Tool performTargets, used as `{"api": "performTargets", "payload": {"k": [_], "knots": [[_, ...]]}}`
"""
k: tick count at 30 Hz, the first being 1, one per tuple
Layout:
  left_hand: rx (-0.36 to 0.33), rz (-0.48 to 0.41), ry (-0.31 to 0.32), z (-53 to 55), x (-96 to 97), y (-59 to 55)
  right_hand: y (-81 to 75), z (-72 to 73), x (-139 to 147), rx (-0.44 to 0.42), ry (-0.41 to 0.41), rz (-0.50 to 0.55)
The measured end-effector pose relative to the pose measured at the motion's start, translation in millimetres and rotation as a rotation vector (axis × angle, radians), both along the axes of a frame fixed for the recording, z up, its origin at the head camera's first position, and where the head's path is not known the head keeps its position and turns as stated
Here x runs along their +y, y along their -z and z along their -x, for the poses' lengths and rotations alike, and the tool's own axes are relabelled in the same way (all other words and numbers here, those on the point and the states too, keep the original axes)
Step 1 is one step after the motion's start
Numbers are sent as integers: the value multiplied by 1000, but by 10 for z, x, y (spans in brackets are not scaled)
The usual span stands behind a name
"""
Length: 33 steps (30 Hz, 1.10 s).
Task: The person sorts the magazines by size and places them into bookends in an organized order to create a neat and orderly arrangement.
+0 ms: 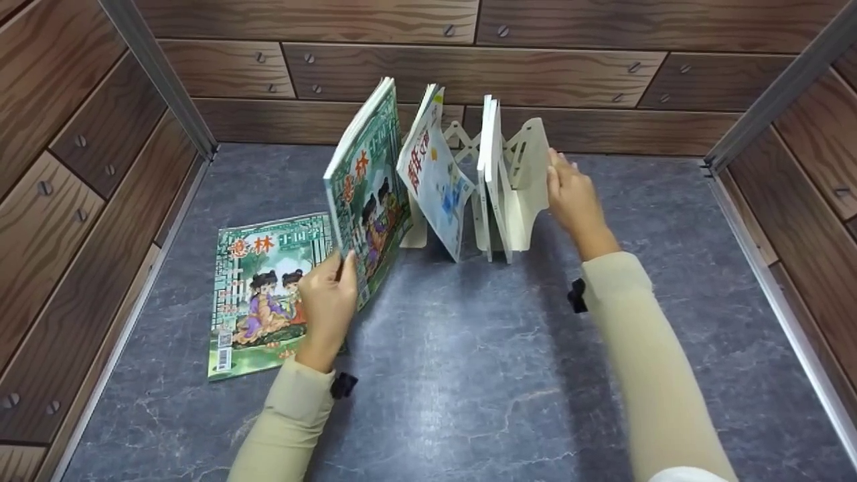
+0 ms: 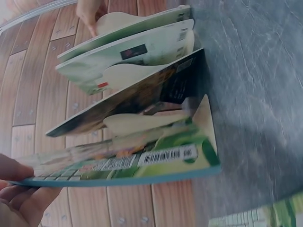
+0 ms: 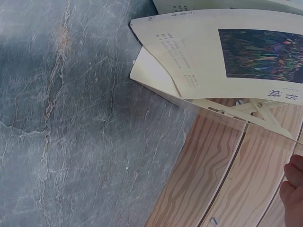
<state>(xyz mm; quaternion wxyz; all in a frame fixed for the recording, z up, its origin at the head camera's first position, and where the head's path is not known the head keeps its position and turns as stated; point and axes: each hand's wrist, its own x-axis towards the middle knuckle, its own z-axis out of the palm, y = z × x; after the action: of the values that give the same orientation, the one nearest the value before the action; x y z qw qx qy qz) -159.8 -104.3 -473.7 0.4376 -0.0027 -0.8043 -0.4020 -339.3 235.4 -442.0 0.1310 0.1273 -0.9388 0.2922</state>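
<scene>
My left hand (image 1: 328, 301) pinches a green-covered magazine (image 1: 371, 201) by its near lower edge, thumb on the front cover. The magazine stands upright, tilted, along the left side of a cream expandable book rack (image 1: 532, 181). In the left wrist view its barcode (image 2: 168, 156) shows near the spine. My right hand (image 1: 577, 201) touches the outer side of the rack's right end plate with extended fingers. Inside the rack, a pale blue magazine (image 1: 435, 177) leans in the left section, and thin white-edged books (image 1: 494, 181) stand in the right section.
Another green magazine (image 1: 264, 294) with the same cover lies flat on the grey marbled surface (image 1: 455, 375), left of the rack. Wood-patterned walls (image 1: 428, 73) enclose the back and both sides, with metal strips (image 1: 780, 261) along the edges.
</scene>
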Motion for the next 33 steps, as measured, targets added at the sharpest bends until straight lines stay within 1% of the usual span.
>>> {"api": "performTargets", "payload": {"k": [5,7,12,16,20,27,33], "knots": [[10,18,-1,128,154,35,6,2,-13,-14,-2,16],[37,37,-15,183,220,57,4,-1,-14,-16,-2,14],[66,88,-30,305,390,101,-3,-4,-8,-16,5,8],[61,118,-33,378,500,145,-1,-2,-6,-6,8,10],[56,137,-32,453,566,199,-2,5,-7,4,9,9],[58,145,-42,564,632,290,-4,9,-8,17,6,11],[60,191,-51,648,706,367,-5,-15,-9,7,4,10]]}}
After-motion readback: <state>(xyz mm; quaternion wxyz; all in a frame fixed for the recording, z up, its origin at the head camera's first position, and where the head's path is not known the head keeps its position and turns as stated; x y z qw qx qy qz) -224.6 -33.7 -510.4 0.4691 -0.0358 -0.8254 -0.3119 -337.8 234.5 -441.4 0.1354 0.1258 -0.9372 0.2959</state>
